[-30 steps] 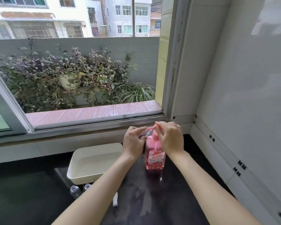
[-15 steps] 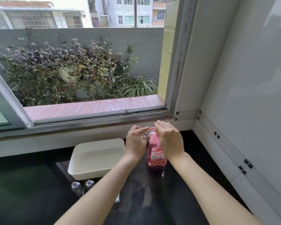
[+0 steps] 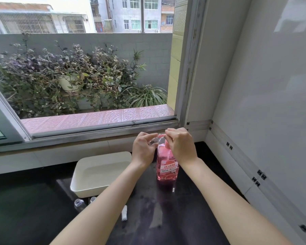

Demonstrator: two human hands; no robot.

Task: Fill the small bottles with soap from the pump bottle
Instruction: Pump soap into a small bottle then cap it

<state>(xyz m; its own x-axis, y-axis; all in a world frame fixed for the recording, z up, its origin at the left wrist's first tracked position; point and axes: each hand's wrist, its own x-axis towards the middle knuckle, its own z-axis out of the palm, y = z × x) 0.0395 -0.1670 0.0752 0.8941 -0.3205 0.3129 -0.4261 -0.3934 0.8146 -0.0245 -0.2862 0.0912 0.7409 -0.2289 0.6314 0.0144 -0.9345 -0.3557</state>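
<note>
Counter: glossy black countertop | Window: metal-framed sliding window, open, soft daylight | Ledge: pink patterned tiles | Outside: potted plants, grey block wall, pale buildings | Right: white tiled wall

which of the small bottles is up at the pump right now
The small bottle pinched in the left hand, up at the pump bottle's spout. The other two sit on the counter by the white tray, untouched.
</note>
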